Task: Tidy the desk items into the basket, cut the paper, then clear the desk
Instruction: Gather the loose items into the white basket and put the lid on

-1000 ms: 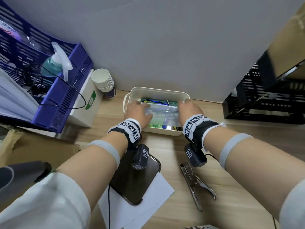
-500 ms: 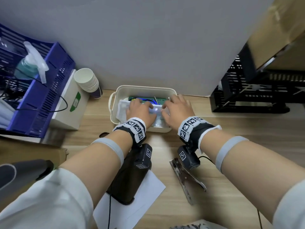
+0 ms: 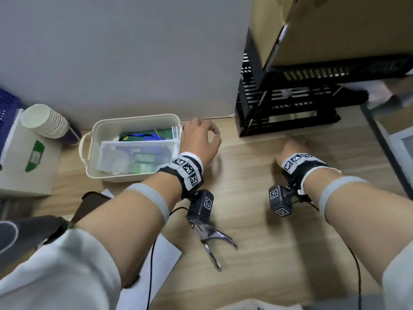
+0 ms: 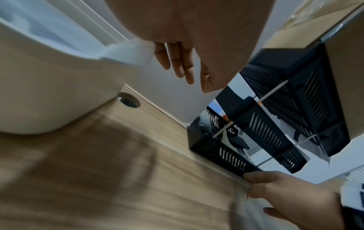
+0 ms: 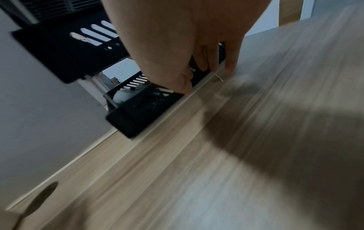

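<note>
The white basket (image 3: 95, 130) stands at the back left of the desk and holds a clear pouch (image 3: 134, 157) over green and blue items. My left hand (image 3: 201, 139) hovers just right of the basket (image 4: 49, 85), its fingers (image 4: 181, 62) relaxed and holding nothing. My right hand (image 3: 292, 148) is further right, in front of the black rack (image 3: 290, 97). Its fingertips (image 5: 229, 68) point down at the desk beside a tiny white sliver (image 5: 219, 78). A metal hole punch (image 3: 212, 240) and white paper (image 3: 165, 258) lie near the front.
A dark tablet (image 3: 89, 202) lies on the paper under my left forearm. Stacked paper cups (image 3: 44, 121) rest on a white box (image 3: 26, 166) at the left. A cardboard box (image 3: 335, 25) sits on the rack. A cable hole (image 4: 129, 102) is in the desk.
Both hands have come off the pouch in the basket and moved right. The right hand now reaches the desk by the black rack. The view has swung right.
</note>
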